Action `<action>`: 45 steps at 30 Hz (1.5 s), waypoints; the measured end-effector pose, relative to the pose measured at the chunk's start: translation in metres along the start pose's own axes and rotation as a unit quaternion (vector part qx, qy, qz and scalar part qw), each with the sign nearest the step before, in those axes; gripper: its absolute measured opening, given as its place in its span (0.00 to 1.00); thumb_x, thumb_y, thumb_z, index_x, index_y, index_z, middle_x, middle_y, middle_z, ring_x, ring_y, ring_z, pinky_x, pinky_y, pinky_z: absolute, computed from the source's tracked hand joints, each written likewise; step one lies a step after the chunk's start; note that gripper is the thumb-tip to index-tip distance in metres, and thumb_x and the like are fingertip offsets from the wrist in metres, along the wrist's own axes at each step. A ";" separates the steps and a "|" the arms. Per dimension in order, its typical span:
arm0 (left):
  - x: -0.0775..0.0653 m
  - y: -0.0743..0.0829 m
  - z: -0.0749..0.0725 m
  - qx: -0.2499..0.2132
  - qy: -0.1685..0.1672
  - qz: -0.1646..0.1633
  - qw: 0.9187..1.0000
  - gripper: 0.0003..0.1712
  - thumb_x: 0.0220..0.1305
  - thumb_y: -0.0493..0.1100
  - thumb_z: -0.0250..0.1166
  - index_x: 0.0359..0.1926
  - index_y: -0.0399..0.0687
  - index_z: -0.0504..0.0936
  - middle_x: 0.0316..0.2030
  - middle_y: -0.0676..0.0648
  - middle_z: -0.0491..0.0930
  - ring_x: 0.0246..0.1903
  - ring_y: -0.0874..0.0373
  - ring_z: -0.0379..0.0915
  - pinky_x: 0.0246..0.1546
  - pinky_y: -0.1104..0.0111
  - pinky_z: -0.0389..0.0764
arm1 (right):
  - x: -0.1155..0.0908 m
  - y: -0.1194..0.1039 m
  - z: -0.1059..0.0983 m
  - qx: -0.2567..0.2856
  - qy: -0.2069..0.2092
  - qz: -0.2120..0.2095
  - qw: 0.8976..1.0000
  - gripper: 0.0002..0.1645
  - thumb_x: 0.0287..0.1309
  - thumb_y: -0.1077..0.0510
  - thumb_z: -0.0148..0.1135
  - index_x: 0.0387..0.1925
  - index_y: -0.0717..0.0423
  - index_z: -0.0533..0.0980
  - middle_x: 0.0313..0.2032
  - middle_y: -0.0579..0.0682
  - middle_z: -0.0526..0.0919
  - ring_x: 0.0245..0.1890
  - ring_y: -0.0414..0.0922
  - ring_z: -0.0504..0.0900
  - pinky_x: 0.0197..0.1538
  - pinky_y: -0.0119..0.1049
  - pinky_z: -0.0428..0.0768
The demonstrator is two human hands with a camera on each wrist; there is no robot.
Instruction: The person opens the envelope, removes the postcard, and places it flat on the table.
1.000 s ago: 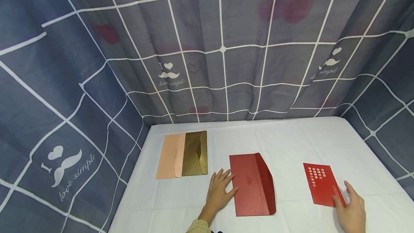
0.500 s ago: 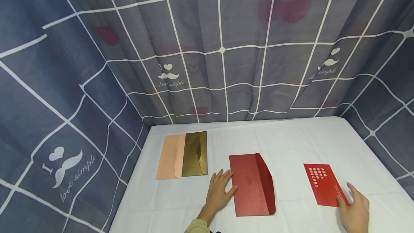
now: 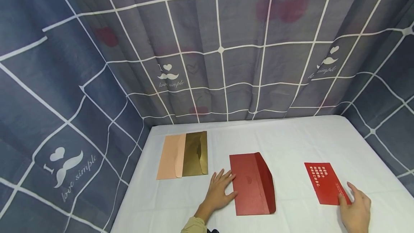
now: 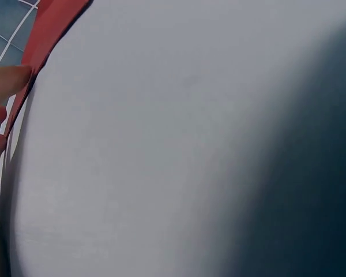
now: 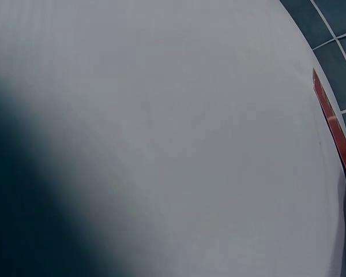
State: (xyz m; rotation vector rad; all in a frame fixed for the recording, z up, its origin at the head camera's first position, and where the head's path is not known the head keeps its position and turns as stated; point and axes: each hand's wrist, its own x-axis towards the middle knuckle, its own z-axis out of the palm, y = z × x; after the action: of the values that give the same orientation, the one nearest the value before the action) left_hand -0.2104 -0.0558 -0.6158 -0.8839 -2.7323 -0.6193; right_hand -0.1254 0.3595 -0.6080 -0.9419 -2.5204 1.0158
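Observation:
A dark red envelope (image 3: 247,186) lies on the white-covered table with its flap unfolded toward the right. My left hand (image 3: 217,194) rests at its left side, fingers spread, with fingertips and thumb at the edge. In the left wrist view those fingers meet the envelope (image 4: 55,29) along its border. Over to the right is a bright red card (image 3: 325,184) printed with lines of pale characters. My right hand (image 3: 355,209) pinches its lower right corner, thumb on top; the fingers beneath are hidden. The right wrist view catches the card (image 5: 331,118) nearly edge-on.
At the back left, a peach envelope (image 3: 169,157) and a gold envelope (image 3: 192,155) lie side by side, overlapping slightly. Blue-grey curtains (image 3: 242,67) with white grid lines enclose the table's back and sides.
My right hand has shifted slightly to the right with the card, whose near end has swung a little rightward. The left hand and dark red envelope have stayed in place.

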 end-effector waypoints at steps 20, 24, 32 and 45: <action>0.000 0.004 -0.001 0.019 -0.020 -0.018 0.999 0.31 0.62 0.61 0.59 0.63 0.55 0.74 0.64 0.51 0.69 0.66 0.47 0.57 0.63 0.46 0.55 | 0.003 0.005 -0.006 0.026 0.071 -0.045 0.996 0.28 0.60 0.72 0.52 0.63 0.70 0.61 0.56 0.75 0.57 0.61 0.69 0.54 0.61 0.61 0.55; 0.000 0.005 -0.002 0.023 -0.016 -0.019 0.999 0.31 0.62 0.61 0.58 0.63 0.55 0.74 0.64 0.51 0.69 0.66 0.47 0.57 0.63 0.46 0.55 | 0.005 0.006 -0.007 0.040 0.091 -0.044 0.994 0.28 0.59 0.72 0.53 0.62 0.70 0.63 0.54 0.76 0.59 0.60 0.69 0.55 0.61 0.61 0.55; 0.000 0.007 0.001 0.033 -0.004 -0.017 0.999 0.33 0.63 0.62 0.57 0.64 0.52 0.72 0.63 0.51 0.69 0.65 0.46 0.57 0.62 0.46 0.55 | 0.008 0.009 -0.010 0.058 0.101 -0.022 0.993 0.27 0.60 0.72 0.52 0.62 0.71 0.63 0.54 0.75 0.60 0.60 0.68 0.55 0.59 0.60 0.55; 0.008 0.018 0.006 0.066 -0.028 -0.028 0.997 0.35 0.66 0.63 0.54 0.65 0.47 0.70 0.65 0.52 0.67 0.66 0.49 0.56 0.62 0.43 0.54 | 0.008 0.011 -0.006 0.004 0.041 0.016 0.999 0.25 0.65 0.66 0.49 0.62 0.72 0.62 0.55 0.74 0.57 0.59 0.67 0.55 0.58 0.60 0.58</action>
State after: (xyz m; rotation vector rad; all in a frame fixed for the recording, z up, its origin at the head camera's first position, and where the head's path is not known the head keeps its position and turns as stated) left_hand -0.2064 -0.0357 -0.6121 -0.8083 -2.8193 -0.4243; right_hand -0.1232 0.3735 -0.6113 -1.0035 -2.4409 0.9741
